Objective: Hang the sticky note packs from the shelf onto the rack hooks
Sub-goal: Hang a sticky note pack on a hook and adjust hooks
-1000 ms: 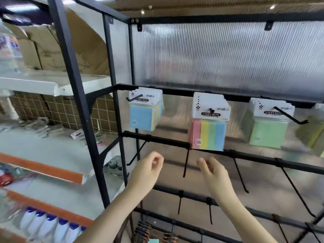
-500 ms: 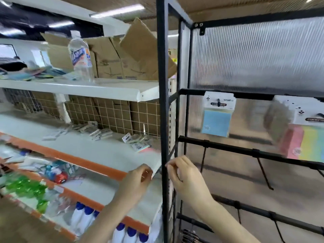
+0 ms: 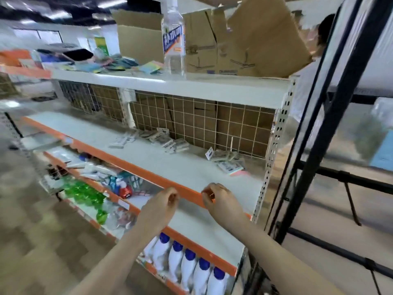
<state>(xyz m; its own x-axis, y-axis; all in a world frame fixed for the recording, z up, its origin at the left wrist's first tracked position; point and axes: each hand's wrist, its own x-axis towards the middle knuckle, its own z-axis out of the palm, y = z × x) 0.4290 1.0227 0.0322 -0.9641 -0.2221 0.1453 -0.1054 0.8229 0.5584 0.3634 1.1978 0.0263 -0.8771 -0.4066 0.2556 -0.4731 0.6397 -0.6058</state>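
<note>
- White steel shelving (image 3: 212,90) with orange front edges fills the frame, a wire grid backing it; no price tag or edge label can be read through the motion blur
- Black metal rack (image 3: 340,103) stands at the right, its bars and one angled hook (image 3: 352,206) set before a ribbed translucent panel; a blurred blue sticky note pack (image 3: 382,154) hangs there at the far right edge
- Brown cardboard boxes (image 3: 223,39) sit open on the top shelf, faint printing low on their sides too smeared to read
- A person in a white top (image 3: 308,88) stands behind the shelving, partly hidden by the rack post
- White bottles with blue caps (image 3: 189,267) line the lowest shelf in a row, their labels out of view
- A clear plastic water bottle (image 3: 173,39) stands upright on the top shelf, just left of the boxes; its blue and white label carries lettering that cannot be made out
- Sticky note packs (image 3: 227,160) lie scattered on the middle shelf near the wire grid, the nearest one with a white header card and pink sheets; the print on the cards is too small to read
- More coloured packs (image 3: 127,64) lie heaped on the top shelf left of the bottle
- The left hand (image 3: 161,205) hovers before the orange edge of the middle shelf, fingers loosely curled, holding nothing
- The right hand (image 3: 217,199) hovers just beside it, fingers likewise loosely curled and empty, well short of the packs
</note>
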